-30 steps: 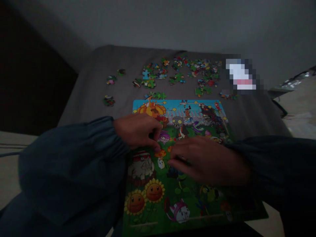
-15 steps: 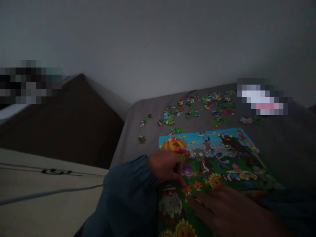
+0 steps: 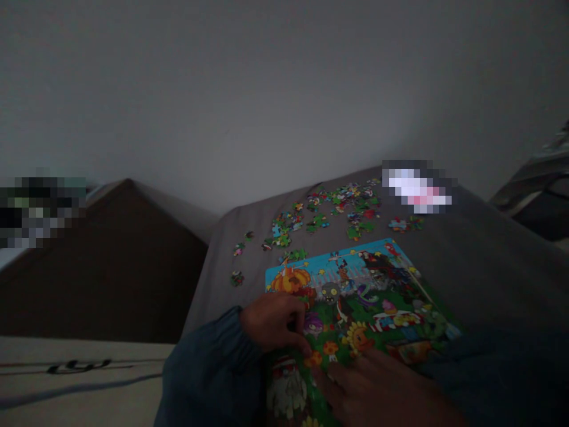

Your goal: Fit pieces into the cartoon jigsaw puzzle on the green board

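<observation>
Dim grey bedding (image 3: 489, 261) carries the puzzle board (image 3: 355, 296), with loose pieces (image 3: 338, 207) scattered beyond its far edge. Since a second ago the view has been lifted and the right hand (image 3: 377, 391) drawn nearer, lying flat on the board; the left hand (image 3: 273, 320) is kept curled on the picture, whether around a piece cannot be told.

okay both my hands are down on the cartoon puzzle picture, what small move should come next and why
Probably reach for the nearest loose pieces, just past the picture's far edge. The left hand and right hand lie on the puzzle picture, seemingly holding nothing, though it is dim.
</observation>
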### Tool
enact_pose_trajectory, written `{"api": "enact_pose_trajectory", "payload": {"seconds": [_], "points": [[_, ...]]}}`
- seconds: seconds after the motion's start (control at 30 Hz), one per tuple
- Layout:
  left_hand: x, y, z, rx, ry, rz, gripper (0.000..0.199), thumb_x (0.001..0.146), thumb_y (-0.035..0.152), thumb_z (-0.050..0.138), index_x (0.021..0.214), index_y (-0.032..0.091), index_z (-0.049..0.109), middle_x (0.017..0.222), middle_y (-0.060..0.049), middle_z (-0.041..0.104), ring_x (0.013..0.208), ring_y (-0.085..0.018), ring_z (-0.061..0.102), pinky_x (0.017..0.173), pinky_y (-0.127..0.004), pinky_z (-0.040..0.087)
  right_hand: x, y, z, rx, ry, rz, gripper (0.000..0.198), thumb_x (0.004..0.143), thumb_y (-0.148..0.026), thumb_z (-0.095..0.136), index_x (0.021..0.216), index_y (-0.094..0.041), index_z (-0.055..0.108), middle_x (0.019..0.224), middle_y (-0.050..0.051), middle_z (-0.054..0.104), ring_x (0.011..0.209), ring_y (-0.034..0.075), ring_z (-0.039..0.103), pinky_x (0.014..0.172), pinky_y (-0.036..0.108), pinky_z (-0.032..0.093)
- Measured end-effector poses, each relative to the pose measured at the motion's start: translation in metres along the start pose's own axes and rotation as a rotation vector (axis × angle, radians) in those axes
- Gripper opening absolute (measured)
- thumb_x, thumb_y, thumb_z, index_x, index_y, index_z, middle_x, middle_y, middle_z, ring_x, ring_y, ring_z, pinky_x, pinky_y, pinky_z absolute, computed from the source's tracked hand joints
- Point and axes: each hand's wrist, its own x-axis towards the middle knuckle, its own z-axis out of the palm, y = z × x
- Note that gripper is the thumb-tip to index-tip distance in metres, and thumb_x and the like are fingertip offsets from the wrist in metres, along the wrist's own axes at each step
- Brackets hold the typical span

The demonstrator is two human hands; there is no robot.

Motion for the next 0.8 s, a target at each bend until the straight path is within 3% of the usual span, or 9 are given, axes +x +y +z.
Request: {"api": "enact_pose_trajectory", "payload": {"seconds": [0.13, 0.3, 0.4, 0.5, 0.57, 0.63, 0.73, 0.8], "points": [[0.0, 0.0, 0.0, -0.003, 0.003, 0.008, 0.047, 0.062, 0.063, 0.075, 0.071, 0.019, 0.064, 0.068, 0.004, 0.058, 0.064, -0.011, 0.051, 0.054, -0.024, 0.028, -0.003, 0.002, 0.002, -0.013, -0.007, -0.023, 0.021, 0.074, -0.02, 0.069, 0.095, -0.019, 0.062, 0.074, -0.004, 0.071, 0.051, 0.016, 0.063, 0.045, 0.03, 0.038], [0.0, 0.002, -0.001, -0.009, 0.007, 0.03, 0.044, 0.065, 0.06, 0.075, 0.071, 0.018, 0.062, 0.071, 0.002, 0.06, 0.067, -0.012, 0.053, 0.058, -0.024, 0.031, -0.001, 0.003, 0.003, 0.032, -0.031, 0.001, 0.017, 0.077, -0.018, 0.066, 0.094, -0.02, 0.064, 0.071, -0.004, 0.07, 0.054, 0.017, 0.064, 0.049, 0.029, 0.043], [0.0, 0.003, -0.001, -0.014, -0.003, 0.002, 0.043, 0.063, 0.059, 0.077, 0.07, 0.018, 0.063, 0.069, 0.003, 0.058, 0.065, -0.011, 0.051, 0.056, -0.024, 0.03, 0.011, 0.016, -0.016, 0.144, -0.179, -0.01, 0.019, 0.078, -0.017, 0.065, 0.095, -0.023, 0.066, 0.078, -0.004, 0.072, 0.062, 0.019, 0.067, 0.055, 0.029, 0.047], [-0.001, 0.003, -0.001, -0.023, -0.011, -0.016, 0.04, 0.061, 0.055, 0.08, 0.07, 0.019, 0.064, 0.067, 0.004, 0.056, 0.064, -0.011, 0.05, 0.055, -0.024, 0.028, 0.019, 0.042, -0.043, 0.412, -0.303, -0.04, 0.038, 0.084, -0.014, 0.056, 0.119, -0.031, 0.06, 0.101, -0.003, 0.072, 0.081, 0.016, 0.069, 0.065, 0.025, 0.05], [-0.002, 0.004, -0.001, -0.024, -0.001, -0.025, 0.04, 0.06, 0.054, 0.081, 0.07, 0.019, 0.064, 0.066, 0.004, 0.056, 0.064, -0.012, 0.05, 0.054, -0.025, 0.028, 0.018, 0.062, -0.056, 0.495, -0.324, 0.08, 0.045, 0.092, -0.017, 0.047, 0.135, -0.032, 0.048, 0.103, 0.0, 0.071, 0.086, 0.016, 0.068, 0.069, 0.026, 0.051], [-0.003, 0.003, -0.001, -0.021, 0.01, -0.017, 0.041, 0.061, 0.057, 0.079, 0.071, 0.02, 0.064, 0.066, 0.003, 0.056, 0.065, -0.013, 0.051, 0.054, -0.025, 0.028, 0.014, 0.079, -0.06, 0.563, -0.329, 0.246, 0.042, 0.095, -0.025, 0.044, 0.137, -0.03, 0.045, 0.092, 0.002, 0.07, 0.08, 0.016, 0.067, 0.066, 0.025, 0.05], [-0.005, 0.005, -0.004, -0.041, 0.026, 0.059, 0.038, 0.068, 0.055, 0.075, 0.079, 0.021, 0.065, 0.069, 0.003, 0.058, 0.065, -0.012, 0.051, 0.056, -0.025, 0.03, 0.01, 0.093, -0.054, 0.65, -0.327, 0.453, 0.022, 0.093, -0.032, 0.049, 0.111, -0.025, 0.06, 0.077, 0.0, 0.066, 0.066, 0.015, 0.062, 0.057, 0.023, 0.047], [-0.005, 0.009, -0.005, -0.091, 0.103, 0.127, 0.034, 0.073, 0.052, 0.073, 0.086, 0.021, 0.065, 0.073, 0.002, 0.06, 0.068, -0.013, 0.053, 0.061, -0.025, 0.035, 0.012, 0.095, -0.051, 0.686, -0.33, 0.526, 0.016, 0.091, -0.036, 0.053, 0.091, -0.022, 0.062, 0.071, -0.001, 0.063, 0.059, 0.013, 0.059, 0.053, 0.022, 0.044]]}}
